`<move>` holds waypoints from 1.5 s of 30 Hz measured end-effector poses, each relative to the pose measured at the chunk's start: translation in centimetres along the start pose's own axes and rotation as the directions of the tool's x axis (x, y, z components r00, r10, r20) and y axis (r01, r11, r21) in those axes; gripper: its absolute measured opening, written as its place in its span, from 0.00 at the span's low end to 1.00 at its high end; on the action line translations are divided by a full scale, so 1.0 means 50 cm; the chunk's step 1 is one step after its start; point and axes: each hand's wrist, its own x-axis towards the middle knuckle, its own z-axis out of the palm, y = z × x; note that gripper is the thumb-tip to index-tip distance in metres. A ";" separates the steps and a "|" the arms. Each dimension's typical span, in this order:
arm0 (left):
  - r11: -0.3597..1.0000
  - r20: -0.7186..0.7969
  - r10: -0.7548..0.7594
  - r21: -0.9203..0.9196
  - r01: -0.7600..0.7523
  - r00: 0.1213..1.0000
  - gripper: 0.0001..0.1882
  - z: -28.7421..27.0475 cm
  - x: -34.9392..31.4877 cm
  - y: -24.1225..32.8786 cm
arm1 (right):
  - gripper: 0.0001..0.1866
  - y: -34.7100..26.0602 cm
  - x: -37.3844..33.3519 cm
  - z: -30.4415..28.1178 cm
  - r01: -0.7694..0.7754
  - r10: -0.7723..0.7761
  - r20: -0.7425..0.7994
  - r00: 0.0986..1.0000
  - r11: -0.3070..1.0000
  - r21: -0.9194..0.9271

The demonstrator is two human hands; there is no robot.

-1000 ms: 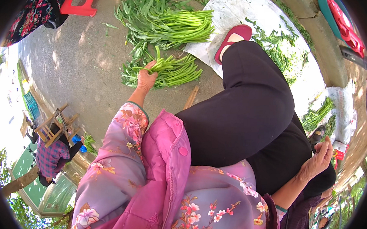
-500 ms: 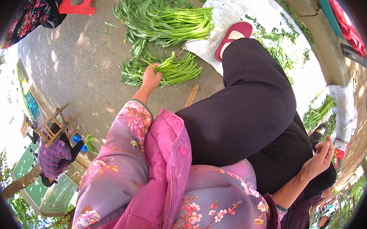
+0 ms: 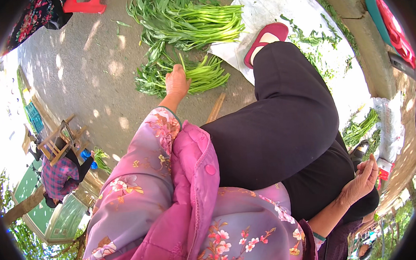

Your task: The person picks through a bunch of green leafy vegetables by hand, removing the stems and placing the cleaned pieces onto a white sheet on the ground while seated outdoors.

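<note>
My left hand (image 3: pixel 178 82) reaches down to a small bunch of leafy greens (image 3: pixel 210 75) on the ground. They look like water spinach, with long pale green stems and narrow leaves. Its fingers are closed on the greens, and one stem stands up past the fingertips. Just beyond lies a larger pile of the same greens (image 3: pixel 198 24), stems toward the right and leaves toward the left. My right hand (image 3: pixel 360 185) rests by my dark-trousered leg, palm up. Its fingers are loosely bent, with nothing visible in them.
A white sheet (image 3: pixel 258 5) with scattered leaves lies under my red shoe (image 3: pixel 270 38). A wooden bar (image 3: pixel 216 108) shows beside my thigh. More greens (image 3: pixel 360 127) lie at right, near a teal basin (image 3: pixel 376 15). A red stool (image 3: pixel 84 3) and a person (image 3: pixel 60 178) are at left.
My left hand has shifted slightly to the right over the small bunch and turned, its back now more upward. One stem now sticks up there. My right hand has stayed put.
</note>
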 end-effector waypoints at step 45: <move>0.892 0.058 -0.161 -0.419 0.171 0.985 0.17 0.000 -0.010 -0.107 | 0.13 -0.015 -0.001 0.024 0.032 -0.034 -0.015 0.999 0.995 -0.093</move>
